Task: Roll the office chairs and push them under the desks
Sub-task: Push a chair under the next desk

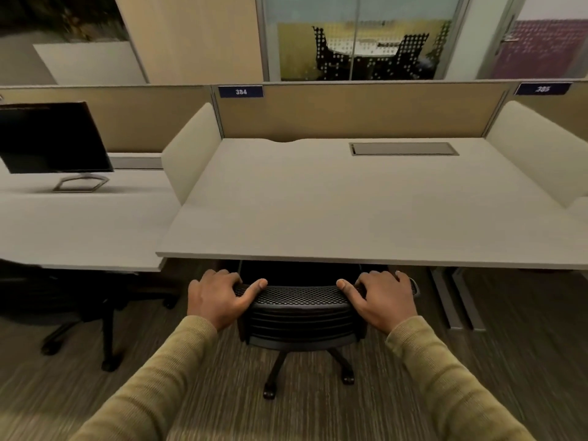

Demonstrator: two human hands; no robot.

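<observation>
Soft, even indoor light is falling from above on the pale grey rectangular desk top (334,211), which is showing no hard glare. Deep shadow is pooling beneath it, swallowing the seat of the black mesh-backed office chair (297,310). The striped brown-grey carpet (203,405) is smearing into streaks of motion blur toward the lower corners. Straight partition lines are bowing at the edges from the wide lens, and the frosted dotted glass wall (356,36) behind is looking hazy.
</observation>
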